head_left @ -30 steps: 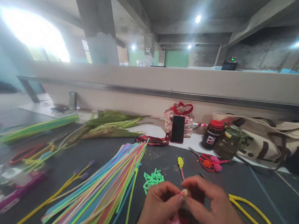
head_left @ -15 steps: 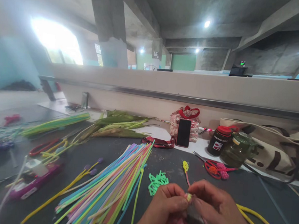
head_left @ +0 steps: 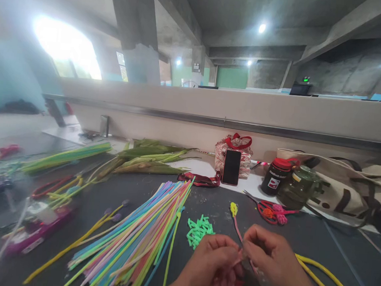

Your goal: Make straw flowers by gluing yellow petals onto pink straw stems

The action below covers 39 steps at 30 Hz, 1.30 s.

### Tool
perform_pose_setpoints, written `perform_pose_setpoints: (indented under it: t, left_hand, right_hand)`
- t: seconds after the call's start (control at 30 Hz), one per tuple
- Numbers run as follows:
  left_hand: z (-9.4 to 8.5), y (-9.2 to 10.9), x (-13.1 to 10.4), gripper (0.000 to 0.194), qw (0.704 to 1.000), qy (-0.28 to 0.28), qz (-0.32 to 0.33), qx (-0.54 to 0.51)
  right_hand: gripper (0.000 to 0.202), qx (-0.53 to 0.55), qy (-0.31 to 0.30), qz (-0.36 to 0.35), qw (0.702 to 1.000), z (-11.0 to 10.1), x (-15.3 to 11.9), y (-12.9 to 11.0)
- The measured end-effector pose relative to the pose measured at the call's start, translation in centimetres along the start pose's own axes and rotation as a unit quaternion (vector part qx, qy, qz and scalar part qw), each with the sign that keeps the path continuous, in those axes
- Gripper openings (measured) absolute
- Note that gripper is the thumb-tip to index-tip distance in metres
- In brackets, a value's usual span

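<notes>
Window (head_left: 65, 49) glare upper left; edges blurred, warped.

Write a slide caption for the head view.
Both hands, left hand and right hand, pinch a pink cord beside a fan of coloured cords on a dark table.

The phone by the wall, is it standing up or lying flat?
Standing up. The phone leans upright against the patterned bag behind it, dark screen facing out.

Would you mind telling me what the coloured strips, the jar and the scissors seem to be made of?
Strips: likely plastic, since they are thin, pastel and springy.
Jar: probably glass or clear plastic, being see-through with a greenish, glossy glint.
Scissors: apparently metal blades, thin and grey, with smooth red plastic-looking handles.
</notes>
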State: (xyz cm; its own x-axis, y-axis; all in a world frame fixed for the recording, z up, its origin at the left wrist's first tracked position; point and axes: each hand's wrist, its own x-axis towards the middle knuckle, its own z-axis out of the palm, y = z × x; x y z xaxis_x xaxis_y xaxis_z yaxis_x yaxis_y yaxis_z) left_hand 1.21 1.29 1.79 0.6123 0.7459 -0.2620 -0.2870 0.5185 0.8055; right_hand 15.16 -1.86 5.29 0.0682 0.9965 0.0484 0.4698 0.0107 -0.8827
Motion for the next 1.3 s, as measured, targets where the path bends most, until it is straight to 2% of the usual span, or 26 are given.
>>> perform_pose_setpoints:
  t: [0.1, 0.23, 0.37, 0.47, 0.5, 0.57, 0.67, 0.77, 0.87, 0.93, 1.03, 1.07, 1.13, 1.23, 1.3]
  left_hand:
    - [-0.2, -0.2, 0.3, 0.024, 1.000, 0.008, 0.011, -0.004]
    - [-0.5, -0.3, 0.7, 0.026, 0.998, 0.044, 0.028, 0.044]
    - [-0.7, -0.2, 0.8, 0.018, 0.997, 0.044, 0.004, 0.070]
    - [-0.7, 0.1, 0.6, 0.017, 0.998, 0.049, 0.020, 0.034]
    - [-0.7, 0.2, 0.6, 0.018, 0.998, 0.053, 0.026, 0.018]
    - [-0.6, 0.7, 0.4, 0.021, 0.997, 0.063, 0.041, -0.015]
    - [-0.6, 1.7, 0.0, 0.024, 0.992, 0.089, 0.071, -0.049]
    - [-0.7, 2.5, -0.3, 0.025, 0.988, 0.111, 0.093, -0.051]
    - [-1.0, 2.9, -0.5, 0.024, 0.986, 0.113, 0.104, -0.062]
    - [-1.2, 3.0, -0.6, 0.023, 0.985, 0.105, 0.110, -0.079]
    - [-1.4, 3.2, -0.7, 0.022, 0.983, 0.098, 0.117, -0.102]
    - [-1.5, 3.3, -0.7, 0.023, 0.982, 0.102, 0.119, -0.106]
    - [-1.7, 3.6, -0.7, 0.025, 0.980, 0.112, 0.124, -0.113]
    - [-1.9, 3.8, -0.6, 0.031, 0.976, 0.121, 0.135, -0.125]
    - [-1.9, 3.9, -0.6, 0.032, 0.975, 0.121, 0.136, -0.126]
  right_hand:
    - [0.016, -0.003, -0.001, 0.006, 1.000, -0.1, 0.3, 0.3]
    - [0.016, 0.024, -0.024, 0.028, 0.999, -0.2, 0.5, 0.9]
    - [0.033, 0.108, -0.029, 0.030, 0.993, -0.4, 0.6, 1.2]
    - [0.046, 0.111, 0.015, 0.037, 0.993, -1.0, 0.8, 1.2]
    - [0.045, 0.090, 0.027, 0.034, 0.995, -1.3, 0.9, 1.2]
    - [0.038, 0.023, 0.013, 0.021, 0.999, -1.7, 0.8, 1.0]
    - [0.022, -0.113, -0.069, -0.006, 0.991, -1.4, -0.1, 0.4]
    - [0.012, -0.284, -0.121, -0.043, 0.950, 0.1, -1.3, 0.1]
    - [0.026, -0.430, -0.146, -0.062, 0.889, 2.3, -2.1, 1.2]
    - [0.041, -0.490, -0.143, -0.049, 0.858, 3.6, -2.2, 2.4]
    - [0.034, -0.521, -0.135, -0.052, 0.841, 4.4, -1.9, 4.0]
    - [0.032, -0.511, -0.129, -0.056, 0.848, 4.2, -1.9, 4.2]
    - [0.032, -0.450, -0.100, -0.066, 0.885, 3.2, -1.9, 4.3]
    - [0.024, -0.249, -0.023, -0.051, 0.967, 0.8, -2.1, 4.0]
    - [0.023, -0.083, 0.030, -0.020, 0.996, -0.6, -2.4, 3.8]
